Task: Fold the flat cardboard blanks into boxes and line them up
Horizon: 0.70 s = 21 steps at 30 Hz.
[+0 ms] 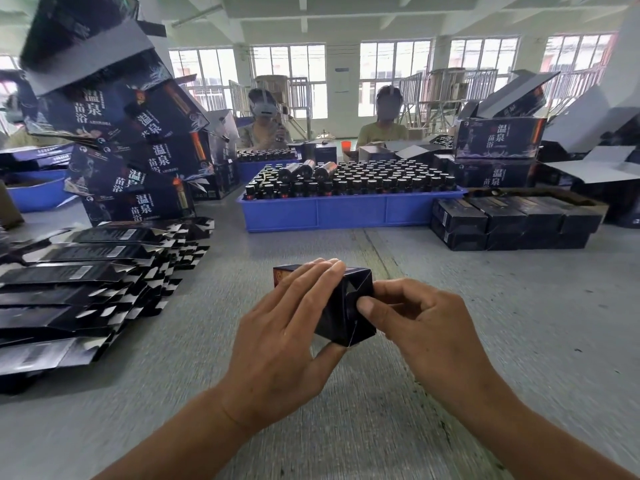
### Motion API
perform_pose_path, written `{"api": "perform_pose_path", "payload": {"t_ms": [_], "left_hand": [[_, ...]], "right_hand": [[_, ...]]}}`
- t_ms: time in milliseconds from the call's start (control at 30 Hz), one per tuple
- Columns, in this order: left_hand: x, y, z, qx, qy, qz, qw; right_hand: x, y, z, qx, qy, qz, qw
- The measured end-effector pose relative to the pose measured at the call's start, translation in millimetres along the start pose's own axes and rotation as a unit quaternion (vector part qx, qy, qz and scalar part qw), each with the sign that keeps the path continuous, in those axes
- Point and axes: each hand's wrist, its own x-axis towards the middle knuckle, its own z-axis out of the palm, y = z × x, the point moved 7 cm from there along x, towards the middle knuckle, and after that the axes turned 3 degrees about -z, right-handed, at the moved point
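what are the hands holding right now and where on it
One small dark box: left hand grips its sides, fingers over the top; right hand pinches the end flaps.

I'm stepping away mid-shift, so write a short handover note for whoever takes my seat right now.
Left hand grips the dark box from the side, fingers over its top. Right hand pinches the end flaps shut.
Flat blanks lie stacked on the table, left. Finished boxes are lined up in two layers, far right.
Done: this box is formed, end nearly closed.
Left: finish the tuck, add it to the row, fold the remaining blanks.
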Motion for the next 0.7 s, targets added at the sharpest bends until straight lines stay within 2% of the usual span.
{"api": "perform_pose_path", "payload": {"t_ms": [333, 600, 700], "left_hand": [[0.4, 2.6, 0.4, 0.000, -0.005, -0.007, 1.000], [-1.2, -4.4, 1.5, -0.019, -0.002, -0.030, 0.999], [-0.7, 0.9, 3.5, -0.016, 0.000, 0.010, 1.000]], "right_hand": [[-3.3, -7.6, -2.4, -0.069, 0.021, -0.017, 0.997], [-2.0, -8.5, -0.1, -0.055, -0.013, -0.020, 0.998], [-4.0, -5.5, 5.9, -0.044, -0.048, -0.005, 0.998]]}}
